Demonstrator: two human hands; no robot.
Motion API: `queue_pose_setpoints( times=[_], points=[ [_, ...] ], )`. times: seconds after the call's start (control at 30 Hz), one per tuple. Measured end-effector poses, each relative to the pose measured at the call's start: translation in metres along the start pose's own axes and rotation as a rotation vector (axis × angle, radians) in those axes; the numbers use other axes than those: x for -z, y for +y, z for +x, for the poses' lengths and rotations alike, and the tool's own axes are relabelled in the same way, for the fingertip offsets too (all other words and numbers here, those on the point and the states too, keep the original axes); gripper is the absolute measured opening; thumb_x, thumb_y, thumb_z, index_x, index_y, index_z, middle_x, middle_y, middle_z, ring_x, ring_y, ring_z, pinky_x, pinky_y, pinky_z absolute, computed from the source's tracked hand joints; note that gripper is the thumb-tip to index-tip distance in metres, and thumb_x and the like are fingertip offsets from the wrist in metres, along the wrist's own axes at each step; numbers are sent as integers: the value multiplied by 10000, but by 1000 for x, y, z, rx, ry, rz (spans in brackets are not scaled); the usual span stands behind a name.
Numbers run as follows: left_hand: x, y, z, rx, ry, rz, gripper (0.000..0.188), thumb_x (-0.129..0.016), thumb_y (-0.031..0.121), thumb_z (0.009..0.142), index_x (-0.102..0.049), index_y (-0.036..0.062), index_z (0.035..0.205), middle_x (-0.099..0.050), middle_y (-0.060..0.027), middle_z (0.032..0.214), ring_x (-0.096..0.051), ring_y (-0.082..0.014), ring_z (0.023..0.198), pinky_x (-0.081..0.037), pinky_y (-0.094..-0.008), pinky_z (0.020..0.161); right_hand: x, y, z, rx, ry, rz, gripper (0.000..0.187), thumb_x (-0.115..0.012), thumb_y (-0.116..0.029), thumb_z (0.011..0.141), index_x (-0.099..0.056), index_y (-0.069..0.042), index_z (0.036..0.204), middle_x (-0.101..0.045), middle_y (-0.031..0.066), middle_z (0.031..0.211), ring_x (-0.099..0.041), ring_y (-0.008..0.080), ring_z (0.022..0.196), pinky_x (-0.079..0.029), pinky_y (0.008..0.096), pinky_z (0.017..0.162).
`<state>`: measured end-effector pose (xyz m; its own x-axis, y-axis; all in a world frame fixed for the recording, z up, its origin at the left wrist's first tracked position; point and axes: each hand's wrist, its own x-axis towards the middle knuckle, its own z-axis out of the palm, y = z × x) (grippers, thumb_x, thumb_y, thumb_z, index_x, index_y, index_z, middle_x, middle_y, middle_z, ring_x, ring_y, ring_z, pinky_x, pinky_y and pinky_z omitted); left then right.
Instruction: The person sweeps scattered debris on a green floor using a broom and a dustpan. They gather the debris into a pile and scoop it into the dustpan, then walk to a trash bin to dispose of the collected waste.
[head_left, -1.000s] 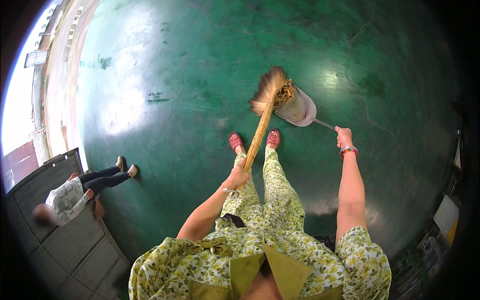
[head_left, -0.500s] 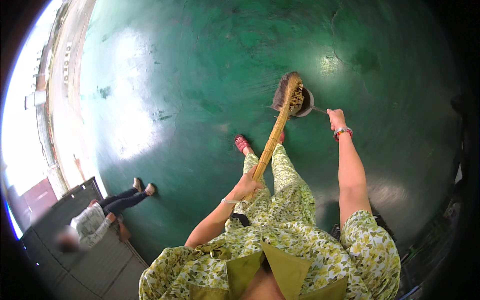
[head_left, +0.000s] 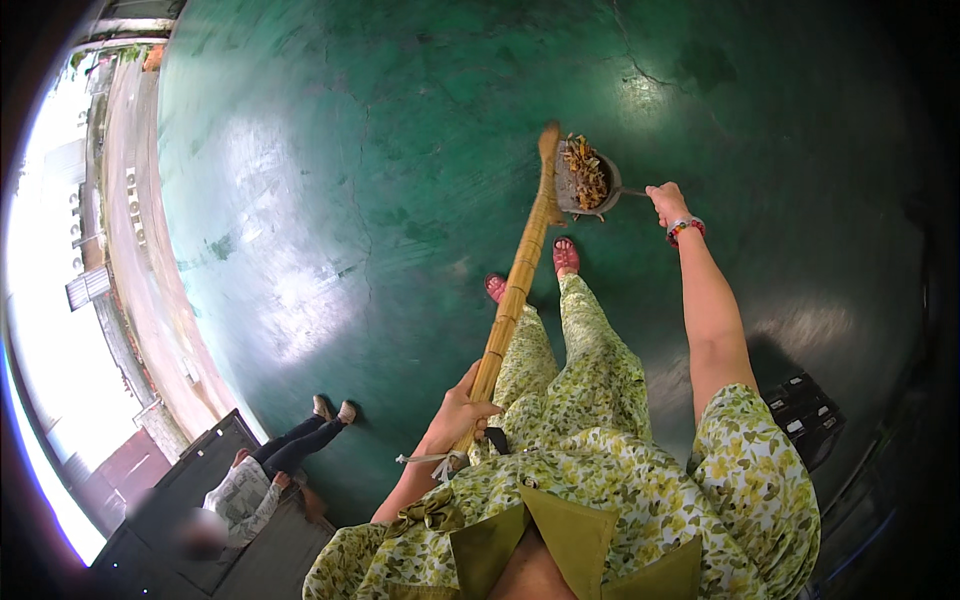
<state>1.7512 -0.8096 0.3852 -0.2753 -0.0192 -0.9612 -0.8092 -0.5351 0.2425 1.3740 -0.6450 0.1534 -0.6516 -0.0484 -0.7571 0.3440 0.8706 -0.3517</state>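
My left hand (head_left: pixel 460 412) is wrapped round the lower end of a long, tan, segmented broom handle (head_left: pixel 512 290). The broom's head (head_left: pixel 549 180) reaches the floor, beside the left edge of a round grey dustpan (head_left: pixel 567 193). In the pan lies a heap of dry brown and yellow scraps, like dead leaves (head_left: pixel 587 172). With my right hand (head_left: pixel 667 204) I grip the dustpan's thin handle at its right side. My feet in red sandals (head_left: pixel 566 254) stand just below the pan.
Glossy green floor (head_left: pixel 430 130) with cracks spreads around me. At the lower left a person (head_left: pixel 245 500) sits by dark grey panels (head_left: pixel 150 530), legs stretched toward me. A black crate (head_left: pixel 805 418) stands on the right, behind my right arm. A bright outdoor strip runs along the left.
The broom head has swung left off the dustpan, uncovering the heap of scraps. My left hand has moved left and down. My right foot has come forward into sight.
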Motion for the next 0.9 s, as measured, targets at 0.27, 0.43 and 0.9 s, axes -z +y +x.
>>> queue_pose_setpoints(
  times=[0.27,0.43,0.9],
  points=[
    [37,22,59,-230,203,265,720,-531,-79,650,-268,115,1291,-418,-4,595,-418,-93,422,-362,-229,350,-4,17,-1,-30,17,58,366,-500,-282,763,-484,81,803,-551,174,687,-537,263,487,-428,346,415],
    [41,35,144,-258,205,187,686,-538,-82,644,-315,118,1261,-417,-10,552,-434,-109,414,-375,-250,346,-6,0,-22,-14,38,3,409,-487,-295,773,-492,95,896,-565,223,837,-583,315,632,-475,356,484],
    [-1,-2,88,-17,-222,-339,570,-499,-40,724,-308,110,1240,-378,10,572,-360,-65,420,-306,-203,367,-6,2,-30,-40,64,-78,362,-470,-257,780,-493,62,951,-554,234,945,-577,347,795,-489,382,598]
  ],
)
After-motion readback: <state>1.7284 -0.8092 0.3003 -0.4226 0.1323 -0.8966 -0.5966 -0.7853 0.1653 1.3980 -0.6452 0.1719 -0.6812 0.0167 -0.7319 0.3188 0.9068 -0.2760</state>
